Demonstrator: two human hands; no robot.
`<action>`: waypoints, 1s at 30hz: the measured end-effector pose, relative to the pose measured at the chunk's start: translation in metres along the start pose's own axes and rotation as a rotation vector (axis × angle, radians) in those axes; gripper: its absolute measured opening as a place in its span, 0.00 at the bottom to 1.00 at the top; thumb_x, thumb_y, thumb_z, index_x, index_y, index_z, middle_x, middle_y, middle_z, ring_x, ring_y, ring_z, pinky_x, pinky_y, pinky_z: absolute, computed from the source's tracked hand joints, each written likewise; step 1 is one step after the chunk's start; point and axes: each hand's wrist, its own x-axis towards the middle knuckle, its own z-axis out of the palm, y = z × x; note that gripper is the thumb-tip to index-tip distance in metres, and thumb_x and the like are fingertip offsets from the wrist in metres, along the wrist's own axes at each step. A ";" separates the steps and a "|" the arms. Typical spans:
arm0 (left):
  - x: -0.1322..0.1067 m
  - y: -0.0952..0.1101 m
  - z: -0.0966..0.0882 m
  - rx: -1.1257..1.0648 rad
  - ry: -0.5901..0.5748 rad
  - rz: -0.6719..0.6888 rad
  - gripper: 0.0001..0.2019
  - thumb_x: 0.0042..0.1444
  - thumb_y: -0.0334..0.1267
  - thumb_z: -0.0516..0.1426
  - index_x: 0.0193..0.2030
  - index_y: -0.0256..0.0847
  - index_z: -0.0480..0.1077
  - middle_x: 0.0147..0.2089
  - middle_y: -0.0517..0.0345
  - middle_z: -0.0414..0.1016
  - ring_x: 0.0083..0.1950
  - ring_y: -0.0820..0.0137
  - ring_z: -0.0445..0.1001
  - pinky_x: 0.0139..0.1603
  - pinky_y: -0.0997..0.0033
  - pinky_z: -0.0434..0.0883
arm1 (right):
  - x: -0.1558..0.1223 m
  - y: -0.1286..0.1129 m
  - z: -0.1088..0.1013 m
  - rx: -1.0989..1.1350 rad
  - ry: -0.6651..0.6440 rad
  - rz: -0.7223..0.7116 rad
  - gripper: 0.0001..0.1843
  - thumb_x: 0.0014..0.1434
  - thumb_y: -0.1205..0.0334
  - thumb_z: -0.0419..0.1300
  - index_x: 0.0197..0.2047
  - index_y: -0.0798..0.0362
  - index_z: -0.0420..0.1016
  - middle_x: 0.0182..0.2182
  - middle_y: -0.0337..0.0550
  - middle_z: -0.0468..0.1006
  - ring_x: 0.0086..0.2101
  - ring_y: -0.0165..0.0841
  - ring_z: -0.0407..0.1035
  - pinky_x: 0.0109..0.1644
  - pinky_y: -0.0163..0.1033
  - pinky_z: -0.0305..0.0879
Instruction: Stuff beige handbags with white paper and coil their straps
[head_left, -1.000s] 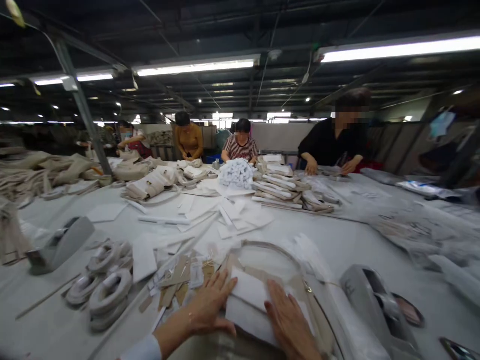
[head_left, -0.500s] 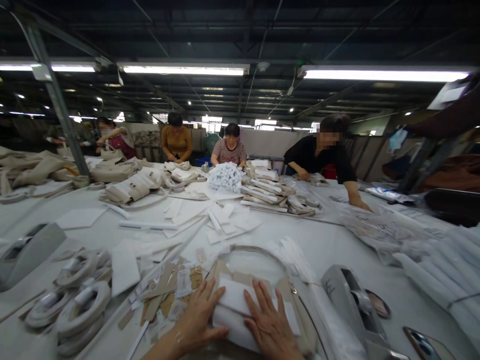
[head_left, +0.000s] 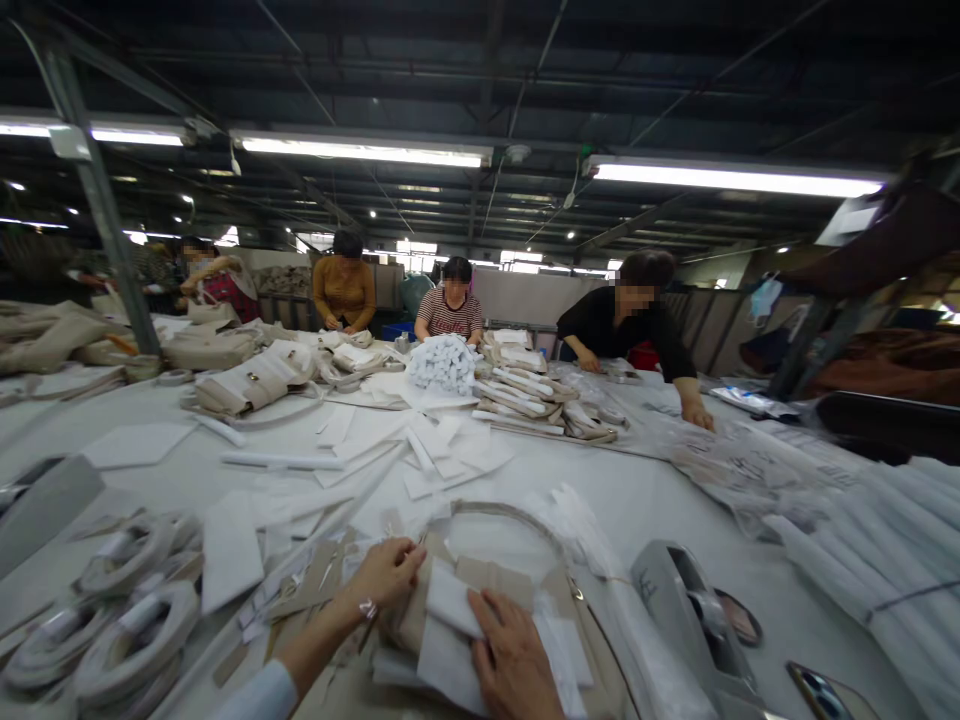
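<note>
A beige handbag (head_left: 517, 585) with a curved handle lies flat at the near edge of the white table (head_left: 660, 490). White foam sheets (head_left: 450, 640) lie folded on top of it. My left hand (head_left: 386, 575) is closed, gripping the bag's left edge beside the foam. My right hand (head_left: 510, 660) lies flat on the foam with its fingers stretched out, pressing it down onto the bag.
A grey tape dispenser (head_left: 694, 620) stands right of the bag, a phone (head_left: 825, 690) beyond it. Wrapped strap coils (head_left: 127, 620) and cardboard tags (head_left: 315, 580) lie at left. Loose foam pieces (head_left: 435, 445), stacked bags (head_left: 525, 390) and white rolls (head_left: 877, 560) fill the table. Several people work at the far side.
My left hand has slid off the foam to the bag's left edge and closed on it. My right hand has shifted down on the foam. The camera has turned slightly right.
</note>
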 end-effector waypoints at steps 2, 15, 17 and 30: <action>0.016 0.006 0.004 0.046 0.017 -0.049 0.17 0.58 0.44 0.49 0.32 0.35 0.75 0.31 0.54 0.77 0.38 0.64 0.74 0.41 0.70 0.65 | -0.002 0.002 0.003 -0.005 0.030 -0.011 0.28 0.57 0.63 0.51 0.61 0.43 0.64 0.58 0.41 0.68 0.55 0.40 0.64 0.61 0.47 0.61; 0.050 0.008 0.019 -0.045 -0.096 -0.236 0.12 0.52 0.42 0.60 0.35 0.33 0.73 0.34 0.55 0.75 0.38 0.66 0.73 0.35 0.71 0.68 | 0.002 0.007 0.005 -0.046 -0.044 -0.087 0.28 0.62 0.62 0.45 0.65 0.48 0.58 0.63 0.40 0.60 0.61 0.39 0.56 0.64 0.51 0.57; 0.053 0.011 0.019 -0.051 -0.112 -0.257 0.10 0.54 0.40 0.61 0.35 0.33 0.72 0.36 0.56 0.75 0.38 0.67 0.73 0.37 0.69 0.70 | 0.002 0.007 0.005 -0.057 -0.066 -0.093 0.27 0.63 0.59 0.45 0.66 0.49 0.57 0.64 0.40 0.58 0.62 0.40 0.55 0.64 0.52 0.56; 0.062 0.006 0.032 -0.061 -0.075 -0.233 0.11 0.61 0.42 0.57 0.39 0.34 0.71 0.42 0.55 0.74 0.44 0.66 0.73 0.47 0.59 0.71 | 0.003 0.009 0.006 -0.110 -0.161 -0.137 0.32 0.65 0.45 0.42 0.68 0.50 0.48 0.66 0.44 0.51 0.64 0.45 0.48 0.64 0.59 0.53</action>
